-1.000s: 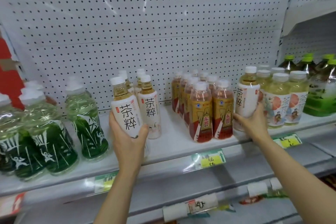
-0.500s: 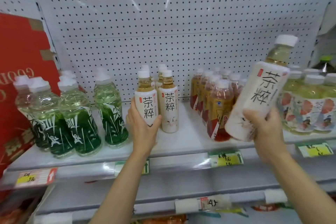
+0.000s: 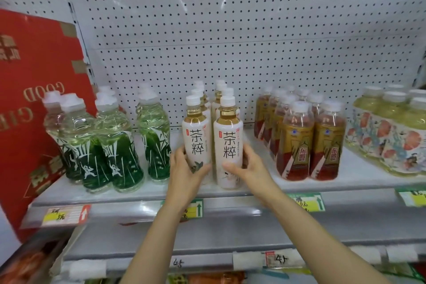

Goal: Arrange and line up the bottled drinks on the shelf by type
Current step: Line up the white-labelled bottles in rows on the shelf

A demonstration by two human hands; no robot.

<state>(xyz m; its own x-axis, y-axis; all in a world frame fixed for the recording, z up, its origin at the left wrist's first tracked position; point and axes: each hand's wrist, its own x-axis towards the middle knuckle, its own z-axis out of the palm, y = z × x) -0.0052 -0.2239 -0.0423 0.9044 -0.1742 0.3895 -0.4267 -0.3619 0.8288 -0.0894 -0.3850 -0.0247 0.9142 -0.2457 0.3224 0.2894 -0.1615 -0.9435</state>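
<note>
Left hand (image 3: 184, 176) clasps front-left white-label tea bottle (image 3: 196, 143); right hand (image 3: 250, 168) clasps front-right white-label tea bottle (image 3: 228, 145); both upright on shelf (image 3: 345, 180).

white-label tea bottles (image 3: 196, 143): 8 | green bottles (image 3: 119, 145): 7+ | hands (image 3: 186, 173): 2

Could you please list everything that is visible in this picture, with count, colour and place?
green bamboo-label bottles: at least seven, clear with green labels and white caps, shelf left
white-label tea bottles: two rows, pale labels with black characters, shelf centre; rear count unclear
amber tea bottles: two rows, brown with gold labels, right of centre
floral-label bottles: several, yellow-green drink, far right
red carton: one, far left
shelf: one, white-grey
pegboard: white, behind the shelf
price tags: several, yellow with red or green, shelf edges
left hand: on the front left white-label bottle
right hand: on the front right white-label bottle
</note>
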